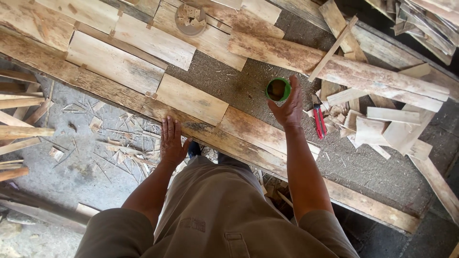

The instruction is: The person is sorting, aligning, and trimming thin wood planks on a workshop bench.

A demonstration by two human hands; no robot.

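While my left hand (171, 142) lies flat and open on the plank (248, 131), right hand (289, 107) grips the green cup (278, 89) (light, rigid, probably) by its rim.

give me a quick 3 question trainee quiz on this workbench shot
1. True or false: the right hand grips the red-handled cutter.
2. Which thing does the left hand rest on?
A. the round tub of small wood chips
B. the long wooden plank at the bench edge
C. the thin diagonal wooden stick
3. Fill in: the right hand touches a small round ____ cup.

Key
1. False: the cutter lies beside the hand, untouched.
2. B
3. green
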